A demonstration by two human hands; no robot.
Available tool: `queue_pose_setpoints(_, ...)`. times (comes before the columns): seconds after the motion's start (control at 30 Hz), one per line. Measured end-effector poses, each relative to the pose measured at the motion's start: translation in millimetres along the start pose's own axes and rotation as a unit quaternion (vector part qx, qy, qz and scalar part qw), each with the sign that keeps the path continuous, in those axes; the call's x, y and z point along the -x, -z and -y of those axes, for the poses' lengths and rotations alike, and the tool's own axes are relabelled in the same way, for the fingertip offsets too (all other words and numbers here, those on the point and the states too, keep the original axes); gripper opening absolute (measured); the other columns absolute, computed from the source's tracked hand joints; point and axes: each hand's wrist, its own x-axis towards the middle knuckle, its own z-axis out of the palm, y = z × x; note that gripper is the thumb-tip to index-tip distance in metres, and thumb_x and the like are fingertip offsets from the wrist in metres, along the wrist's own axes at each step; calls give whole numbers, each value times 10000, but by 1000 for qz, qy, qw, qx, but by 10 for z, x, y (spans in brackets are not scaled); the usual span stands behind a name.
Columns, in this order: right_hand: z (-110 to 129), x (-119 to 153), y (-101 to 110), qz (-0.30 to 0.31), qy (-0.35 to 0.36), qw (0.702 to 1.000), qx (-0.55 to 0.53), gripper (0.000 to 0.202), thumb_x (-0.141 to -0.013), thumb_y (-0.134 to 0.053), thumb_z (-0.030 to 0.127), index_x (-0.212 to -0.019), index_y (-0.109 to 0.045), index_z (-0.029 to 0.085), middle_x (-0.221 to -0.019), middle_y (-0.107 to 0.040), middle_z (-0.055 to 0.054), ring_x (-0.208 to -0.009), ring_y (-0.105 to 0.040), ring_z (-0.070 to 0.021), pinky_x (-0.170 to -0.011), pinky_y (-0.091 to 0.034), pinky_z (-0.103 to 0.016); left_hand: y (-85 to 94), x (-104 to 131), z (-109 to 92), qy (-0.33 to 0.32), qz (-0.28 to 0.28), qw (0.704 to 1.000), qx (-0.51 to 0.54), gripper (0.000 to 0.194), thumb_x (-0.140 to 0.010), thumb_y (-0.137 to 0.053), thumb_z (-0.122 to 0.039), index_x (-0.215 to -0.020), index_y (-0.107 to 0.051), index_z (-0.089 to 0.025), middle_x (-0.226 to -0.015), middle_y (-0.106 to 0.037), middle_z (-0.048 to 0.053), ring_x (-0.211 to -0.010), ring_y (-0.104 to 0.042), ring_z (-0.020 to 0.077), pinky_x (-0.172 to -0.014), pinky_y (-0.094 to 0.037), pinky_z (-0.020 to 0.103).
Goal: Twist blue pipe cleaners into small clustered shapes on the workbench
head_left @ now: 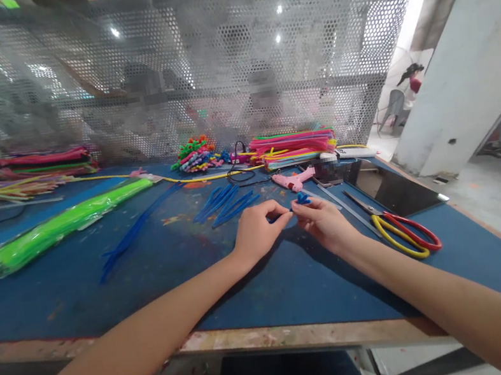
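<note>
Both hands meet over the middle of the table, closed on a blue pipe cleaner (301, 198) with a bunched, looped end. That end pokes out above the fingers of my right hand (327, 220). Close beside it, my left hand (258, 231) pinches the same piece between thumb and forefinger; most of the stem is hidden by the fingers. Several bent blue pipe cleaners (234, 206) lie just beyond my left hand. Farther left is a loose bunch of straight blue pipe cleaners (131, 237).
Right of my hands lie scissors (399, 232), a metal ruler (357, 217), a pink glue gun (295, 179) and a dark tablet (391, 188). Bundled pipe cleaners (291, 144) line the back below a perforated metal screen (225, 43). A bag of green pipe cleaners (73, 225) lies left.
</note>
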Motion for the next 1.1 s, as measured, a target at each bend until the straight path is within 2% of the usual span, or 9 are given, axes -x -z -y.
queue_pose_setpoints(0.17, 27, 8, 10, 16, 65, 993, 98, 236, -464, -820, 261, -610, -652, 181, -649, -647, 16, -575, -521, -86, -557, -382, -225, -2, 16, 13, 11, 22, 1000, 10, 150, -776, -585, -308, -717, -657, -191, -705, -687, -22, -660, -604, 125, -636, -397, 230)
queue_pose_setpoints(0.3, 50, 23, 7, 23, 112, 978, 174, 197, -527, -791, 284, -642, -668, 182, -623, -644, 12, -596, -531, -108, -611, -395, -253, -15, 11, 27, 19, 31, 999, 26, 151, -763, -593, -302, -693, -644, -179, -697, -682, -12, -653, -599, 128, -638, -408, 233)
queue_pose_setpoints(0.5, 75, 41, 9, 28, 78, 987, 139, 219, -532, -790, 269, -700, -675, 188, -622, -627, 35, -564, -514, -85, -591, -389, -238, -14, 9, -10, 36, 26, 995, 92, 180, -767, -573, -312, -695, -644, -163, -671, -666, 6, -633, -586, 136, -621, -423, 237)
queue_pose_setpoints(0.63, 112, 25, 29, 54, 77, 987, 129, 242, -500, -807, 261, -675, -661, 177, -633, -631, 21, -588, -545, -105, -625, -420, -263, -27, -6, 6, 68, 80, 976, 191, 223, -740, -609, -349, -657, -648, -146, -599, -639, 9, -561, -560, 127, -584, -416, 235)
queue_pose_setpoints(0.7, 119, 12, 37, 55, 68, 986, 141, 264, -494, -812, 273, -687, -665, 171, -604, -613, 25, -558, -525, -98, -593, -406, -255, -49, -20, 36, 87, 91, 964, 232, 231, -722, -632, -360, -654, -659, -141, -610, -645, 12, -568, -557, 125, -594, -413, 235)
queue_pose_setpoints(0.87, 68, 21, 16, 34, 52, 987, 147, 286, -555, -785, 345, -743, -654, 174, -652, -592, 33, -558, -479, -70, -531, -358, -211, -99, -34, 79, 122, 21, 953, 277, 209, -662, -688, -358, -670, -686, -149, -644, -645, -6, -607, -533, 116, -628, -394, 232)
queue_pose_setpoints(1.0, 15, 69, -14, 80, 42, 982, 169, 285, -622, -751, 343, -826, -630, 185, -774, -617, 15, -689, -548, -92, -589, -407, -205, -102, -29, 69, 204, -16, 909, 364, 267, -610, -730, -388, -716, -679, -148, -592, -590, -26, -517, -448, 74, -513, -328, 206)
queue_pose_setpoints(1.1, 8, 86, -25, 100, 44, 978, 177, 299, -621, -748, 344, -832, -619, 176, -784, -629, 4, -701, -573, -102, -624, -439, -225, -100, -30, 63, 232, -19, 887, 399, 295, -576, -755, -375, -735, -670, -141, -610, -578, -20, -514, -438, 62, -482, -292, 192)
